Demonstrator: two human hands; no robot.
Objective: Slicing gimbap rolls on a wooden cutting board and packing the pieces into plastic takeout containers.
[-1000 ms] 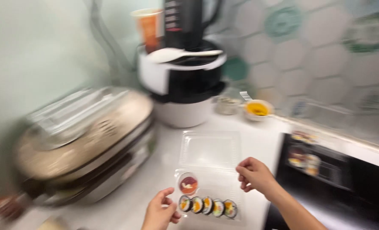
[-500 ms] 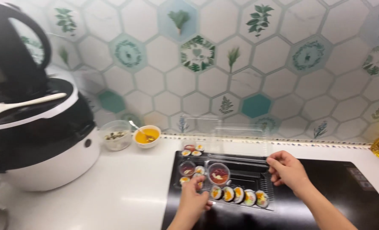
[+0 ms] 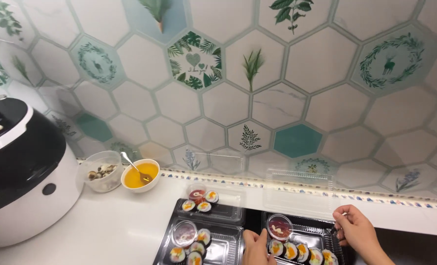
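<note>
A black plastic tray with a row of sushi rolls and a small lidded cup of red sauce sits at the bottom right, its clear lid standing open behind it. My left hand grips the tray's left front edge. At the tray's right edge, my right hand pinches the rim. Two more sushi trays lie to the left, one near and one farther back.
A white and black rice cooker stands at the left. Beside it are a clear cup of food and a white bowl of yellow liquid with a spoon. A hexagon-tiled wall rises behind the white counter.
The view has swung right, away from the grill and cooker. Both hands carried the sushi tray rightward and now hold it down beside two other trays.
</note>
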